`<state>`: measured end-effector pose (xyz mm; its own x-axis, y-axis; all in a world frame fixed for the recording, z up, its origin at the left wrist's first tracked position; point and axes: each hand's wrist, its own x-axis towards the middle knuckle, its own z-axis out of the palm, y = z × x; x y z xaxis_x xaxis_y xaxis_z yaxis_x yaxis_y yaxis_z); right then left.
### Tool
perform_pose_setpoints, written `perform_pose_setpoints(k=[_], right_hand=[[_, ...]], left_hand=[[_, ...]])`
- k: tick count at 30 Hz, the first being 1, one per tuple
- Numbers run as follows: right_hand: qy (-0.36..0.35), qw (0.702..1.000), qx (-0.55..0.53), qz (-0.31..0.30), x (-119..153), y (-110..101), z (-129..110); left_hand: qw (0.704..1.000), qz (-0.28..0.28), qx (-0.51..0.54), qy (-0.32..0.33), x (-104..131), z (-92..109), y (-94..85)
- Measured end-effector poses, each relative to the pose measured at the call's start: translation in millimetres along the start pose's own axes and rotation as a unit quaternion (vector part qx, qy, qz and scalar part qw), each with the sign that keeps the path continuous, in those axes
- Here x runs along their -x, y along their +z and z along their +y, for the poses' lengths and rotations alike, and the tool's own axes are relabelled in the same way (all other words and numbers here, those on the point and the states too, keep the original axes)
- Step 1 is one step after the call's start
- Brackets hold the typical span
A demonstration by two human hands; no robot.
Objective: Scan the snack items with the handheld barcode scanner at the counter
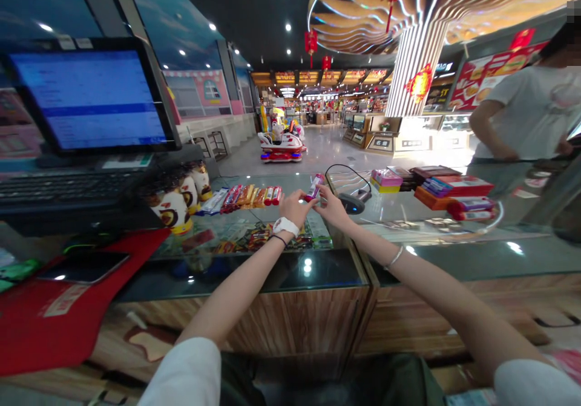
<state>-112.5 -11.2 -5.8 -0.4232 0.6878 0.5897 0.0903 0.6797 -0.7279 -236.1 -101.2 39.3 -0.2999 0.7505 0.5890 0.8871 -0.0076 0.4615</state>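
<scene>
Both hands meet on one small thing: the left hand (296, 207) and the right hand (334, 210) have their fingertips closed around a red-and-purple packet (314, 187), tilted and held up over the glass counter (290, 276). Which hand bears more of its weight I cannot tell. The step in hand looks like turning or steadying the packet between the fingers; a next move would seem to call for one hand keeping its pinch while the other lets go, with the packet kept level enough not to slip.

Just right of the grip sits a black device (351, 204) with a looped cable (348, 166), the closest thing to snag on. Just left of it, a row of wrapped snacks (247, 196) lies side by side, its near end close to the left hand, so sideways room there is tight. Toward the body, the bare dark strip of glass below the grip runs to the counter's front edge and leaves some open room.

Farther right are pink and yellow boxes (385, 180), then stacked boxes (454, 189); farther left, brown-and-white cups (175, 209) and a monitor (102, 100). Well beyond the grip, a ride-on car (281, 143) stands on the floor.
</scene>
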Motion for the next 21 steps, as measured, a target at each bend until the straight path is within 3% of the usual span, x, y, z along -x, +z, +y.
perform_pose_setpoints(k=[4,8,12,15,21], right_hand=[[-0.017,0.996,0.078,0.027,-14.8,17.8,-10.0],[-0.017,0.994,0.109,0.008,-28.0,42.4,-18.1],[0.035,0.996,0.073,-0.027,-39.7,70.2,-14.7],[0.075,0.996,0.042,-0.038,-49.2,86.3,-7.6],[0.118,0.987,0.084,-0.067,-61.6,100.7,5.3]], left_hand=[[1.000,-0.009,-0.010,-0.023,-4.9,-16.2,-13.7],[0.998,-0.050,0.010,-0.043,-13.3,-43.1,-23.7],[0.995,-0.093,0.017,-0.042,-18.7,-68.1,-27.7],[0.993,-0.112,-0.035,-0.034,-24.2,-81.5,-30.6],[0.982,-0.158,-0.106,-0.004,-34.8,-100.2,-29.2]])
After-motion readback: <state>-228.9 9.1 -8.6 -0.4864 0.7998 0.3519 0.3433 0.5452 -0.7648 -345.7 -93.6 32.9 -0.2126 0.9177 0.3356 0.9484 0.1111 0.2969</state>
